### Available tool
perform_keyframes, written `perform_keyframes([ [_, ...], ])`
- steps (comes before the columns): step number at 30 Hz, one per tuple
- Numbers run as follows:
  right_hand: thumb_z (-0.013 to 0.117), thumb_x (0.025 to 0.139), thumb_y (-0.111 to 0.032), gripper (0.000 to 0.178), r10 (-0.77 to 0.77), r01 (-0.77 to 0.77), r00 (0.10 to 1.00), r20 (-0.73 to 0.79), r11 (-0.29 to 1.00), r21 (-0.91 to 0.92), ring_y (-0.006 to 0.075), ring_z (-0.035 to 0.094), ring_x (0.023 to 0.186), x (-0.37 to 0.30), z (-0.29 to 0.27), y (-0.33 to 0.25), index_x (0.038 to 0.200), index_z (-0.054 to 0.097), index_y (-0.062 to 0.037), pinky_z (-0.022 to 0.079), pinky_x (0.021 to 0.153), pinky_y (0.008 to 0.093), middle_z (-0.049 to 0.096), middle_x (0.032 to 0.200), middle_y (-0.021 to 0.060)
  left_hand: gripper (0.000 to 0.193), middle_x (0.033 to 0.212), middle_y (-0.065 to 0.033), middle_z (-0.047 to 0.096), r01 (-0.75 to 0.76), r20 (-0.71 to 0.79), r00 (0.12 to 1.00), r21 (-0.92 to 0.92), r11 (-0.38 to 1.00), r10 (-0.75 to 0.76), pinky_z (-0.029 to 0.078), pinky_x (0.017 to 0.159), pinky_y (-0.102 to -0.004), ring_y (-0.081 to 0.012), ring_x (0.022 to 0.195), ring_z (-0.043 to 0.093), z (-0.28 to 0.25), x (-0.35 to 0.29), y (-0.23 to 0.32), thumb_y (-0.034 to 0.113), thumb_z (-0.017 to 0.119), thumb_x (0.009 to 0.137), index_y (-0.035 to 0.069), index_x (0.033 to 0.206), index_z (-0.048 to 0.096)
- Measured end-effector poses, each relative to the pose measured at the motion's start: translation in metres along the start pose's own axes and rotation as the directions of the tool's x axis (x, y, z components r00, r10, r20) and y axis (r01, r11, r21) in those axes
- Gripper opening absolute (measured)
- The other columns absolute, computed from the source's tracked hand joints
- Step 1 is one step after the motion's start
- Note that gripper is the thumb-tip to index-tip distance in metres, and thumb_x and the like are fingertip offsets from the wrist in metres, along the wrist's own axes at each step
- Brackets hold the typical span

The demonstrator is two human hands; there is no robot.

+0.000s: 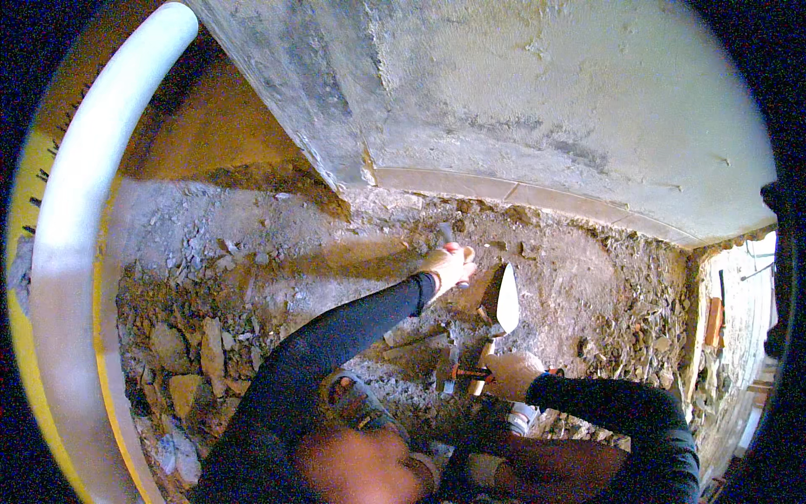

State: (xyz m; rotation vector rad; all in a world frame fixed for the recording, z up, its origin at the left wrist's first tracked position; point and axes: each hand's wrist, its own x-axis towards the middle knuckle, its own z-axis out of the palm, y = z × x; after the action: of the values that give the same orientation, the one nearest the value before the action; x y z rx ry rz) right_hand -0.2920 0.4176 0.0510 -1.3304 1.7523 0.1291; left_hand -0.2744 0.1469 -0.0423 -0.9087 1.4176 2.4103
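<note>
A trowel (504, 301) is gripped by the right hand (510, 375), which is closed around its pale wooden handle just above the wrist. The long axis of the trowel runs from that hand up and slightly forward, so that the pale pointed blade is aimed toward the foot of the rough plastered wall (537, 92). The left hand (449, 265) is held farther forward, closed around a red-handled tool (452, 249), likely a chisel, whose dark metal end is directed up toward the wall base. The left hand is therefore the nearer one to the wall, while the trowel blade lies just to its right, near it but not seen to touch it.

Both tools are held over a floor of broken rubble and earth (277, 260). A light band of tile skirting (520, 193) is seen along the bottom edge of the wall, just beyond the left hand, and forward room is closed off there. Loose stones (189, 353) are heaped to the left, and a curved white pipe (92, 210) bounds that side. To the right, more room is offered by the flatter earth, up to a doorway edge (701, 311).
</note>
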Motion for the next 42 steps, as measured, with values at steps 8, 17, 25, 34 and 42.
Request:
perform_keyframes([
  [8, 0.067, 0.090, -0.041, 0.046, 0.028, -0.024, 0.999, 0.039, 0.997, -0.078, 0.0459, 0.070, 0.080, -0.001, -0.001, 0.001, 0.118, 0.056, -0.0058, 0.056, 0.066, 0.0556, 0.071, 0.084, 0.0235, 0.031, 0.065, 0.0000, 0.058, 0.130, 0.145, 0.978, 0.134, 0.983, -0.149, 0.030, 0.042, -0.0281, -0.0094, 0.048, 0.047, -0.035, -0.035, -0.019, 0.036, 0.043, 0.110, 0.017, 0.091, 0.056],
  [17, 0.071, 0.087, -0.052, 0.049, -0.097, 0.095, 0.994, 0.044, 0.995, 0.037, 0.0440, 0.071, 0.085, 0.013, -0.034, 0.000, 0.104, 0.065, -0.0060, 0.055, 0.076, 0.0550, 0.072, 0.087, 0.0212, 0.043, 0.066, 0.0006, 0.062, 0.115, -0.067, 0.992, 0.185, 0.976, -0.104, 0.042, 0.049, -0.0312, -0.0115, 0.053, 0.055, -0.111, -0.042, -0.018, 0.049, 0.050, 0.107, 0.015, 0.086, 0.067],
  [25, 0.072, 0.089, -0.050, 0.044, -0.291, 0.273, 0.944, -0.153, 0.953, -0.131, 0.0422, 0.070, 0.075, 0.033, -0.082, -0.041, 0.100, 0.063, -0.0090, 0.055, 0.066, 0.0540, 0.069, 0.076, 0.0162, 0.046, 0.068, -0.0011, 0.062, 0.066, -0.074, 0.996, 0.403, 0.913, -0.039, 0.044, 0.052, -0.0331, -0.0129, 0.057, 0.056, -0.104, -0.043, -0.003, 0.050, 0.051, 0.107, 0.013, 0.086, 0.069],
  [34, 0.065, 0.091, -0.042, 0.028, -0.298, 0.216, 0.945, -0.137, 0.879, -0.426, 0.0386, 0.073, 0.073, 0.047, -0.148, -0.020, 0.096, 0.069, -0.0148, 0.057, 0.062, 0.0539, 0.071, 0.073, 0.0142, 0.045, 0.079, 0.0023, 0.060, 0.057, -0.216, 0.976, 0.320, 0.946, 0.014, 0.044, 0.060, -0.0333, -0.0106, 0.068, 0.052, -0.071, -0.032, -0.010, 0.057, 0.060, 0.100, 0.015, 0.088, 0.071],
  [42, 0.068, 0.087, -0.051, 0.035, -0.253, 0.117, 0.954, -0.162, 0.811, -0.573, 0.0355, 0.073, 0.071, 0.062, -0.147, -0.008, 0.096, 0.071, -0.0180, 0.057, 0.057, 0.0510, 0.072, 0.077, 0.0108, 0.035, 0.081, 0.0045, 0.061, 0.152, -0.154, 0.979, 0.098, 0.984, -0.136, 0.046, 0.054, -0.0314, -0.0098, 0.066, 0.056, -0.078, -0.038, -0.004, 0.055, 0.059, 0.101, 0.022, 0.091, 0.064],
])
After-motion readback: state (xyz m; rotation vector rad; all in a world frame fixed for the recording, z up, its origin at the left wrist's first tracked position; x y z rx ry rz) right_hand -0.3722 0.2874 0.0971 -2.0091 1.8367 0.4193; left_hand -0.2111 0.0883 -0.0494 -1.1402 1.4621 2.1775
